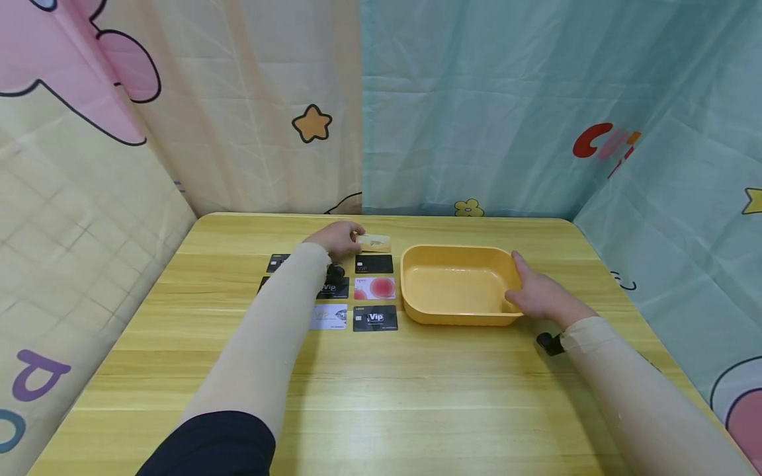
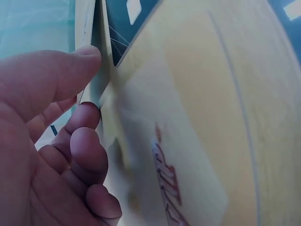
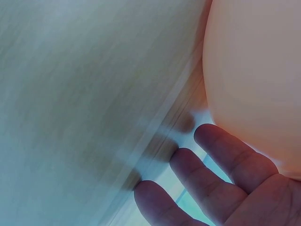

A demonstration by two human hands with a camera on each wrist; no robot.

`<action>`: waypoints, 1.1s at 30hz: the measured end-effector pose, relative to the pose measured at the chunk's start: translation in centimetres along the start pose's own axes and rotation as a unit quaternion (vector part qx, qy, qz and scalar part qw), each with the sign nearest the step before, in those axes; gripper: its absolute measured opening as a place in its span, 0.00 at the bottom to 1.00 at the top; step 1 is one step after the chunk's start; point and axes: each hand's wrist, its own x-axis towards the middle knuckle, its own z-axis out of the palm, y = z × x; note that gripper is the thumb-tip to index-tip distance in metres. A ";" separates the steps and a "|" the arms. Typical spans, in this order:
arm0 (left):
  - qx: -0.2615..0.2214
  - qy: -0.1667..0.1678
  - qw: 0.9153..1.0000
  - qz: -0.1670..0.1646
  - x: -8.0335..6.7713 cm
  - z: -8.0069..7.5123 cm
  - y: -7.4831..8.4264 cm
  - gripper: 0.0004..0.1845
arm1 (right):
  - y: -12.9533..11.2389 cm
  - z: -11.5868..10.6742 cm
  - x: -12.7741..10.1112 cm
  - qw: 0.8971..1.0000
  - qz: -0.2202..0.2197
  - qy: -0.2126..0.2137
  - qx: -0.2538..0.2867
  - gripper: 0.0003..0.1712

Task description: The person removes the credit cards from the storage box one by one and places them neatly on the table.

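My left hand (image 1: 336,239) is at the far end of a group of cards, its thumb and fingers pinching the left edge of a gold card (image 1: 374,243). In the left wrist view the gold card (image 2: 188,141) shows red lettering, close beside the fingertips (image 2: 89,153). To the right stands a yellow plastic tray (image 1: 461,318). My right hand (image 1: 544,294) grips its right wall, thumb over the rim. In the right wrist view several fingers (image 3: 202,181) lie beside the tray's outer wall (image 3: 254,80), near the tabletop.
Below the gold card lie a black card (image 1: 374,264), a pink-circled card (image 1: 375,288) and a black Vip card (image 1: 375,318). More cards, among them a white one (image 1: 329,317), lie left, partly hidden by my left arm. Printed curtains (image 1: 476,119) surround the wooden table (image 1: 417,396).
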 end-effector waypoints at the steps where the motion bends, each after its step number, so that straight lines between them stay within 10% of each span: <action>1: 0.000 0.000 1.000 -0.002 0.0 0.0 0.0 0.30 | 0.0 0.0 0.0 1.000 0.000 0.000 0.001 0.58; 33: 0.003 0.002 1.000 -0.015 0.2 0.4 0.2 0.30 | -0.4 -0.1 -0.3 1.000 0.007 -0.004 0.007 0.58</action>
